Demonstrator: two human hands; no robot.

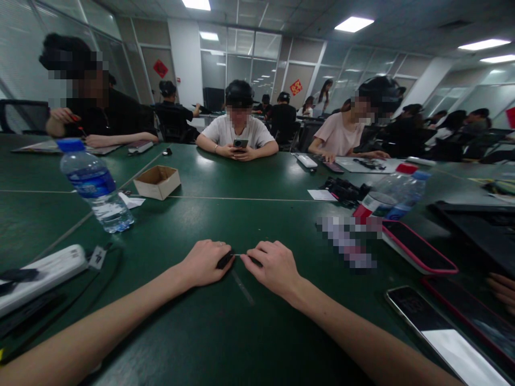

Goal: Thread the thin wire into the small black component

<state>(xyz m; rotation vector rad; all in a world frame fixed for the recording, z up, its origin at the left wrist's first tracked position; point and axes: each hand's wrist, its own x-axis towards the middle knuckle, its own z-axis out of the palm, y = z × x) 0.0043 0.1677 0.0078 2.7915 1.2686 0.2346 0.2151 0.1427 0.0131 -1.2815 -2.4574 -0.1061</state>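
Observation:
My left hand (207, 262) is closed around a small black object (225, 260), part of which shows between thumb and fingers; its kind is unclear. Close beside it, the fingers of my right hand (276, 268) are pinched together. A short, thin, pale piece (237, 255) bridges the gap between the two sets of fingertips. Whether the right fingers grip its end or something else is hidden. Both hands rest at the middle of the green table (181, 332). Just below them a faint pale streak (243, 288) runs across the tabletop.
To the left stand a water bottle (94, 185), an open cardboard box (157, 182) and a white power strip (44, 276) with cables. Several phones, including a pink-cased phone (418, 246), and more bottles lie or stand right. Several people sit around the table.

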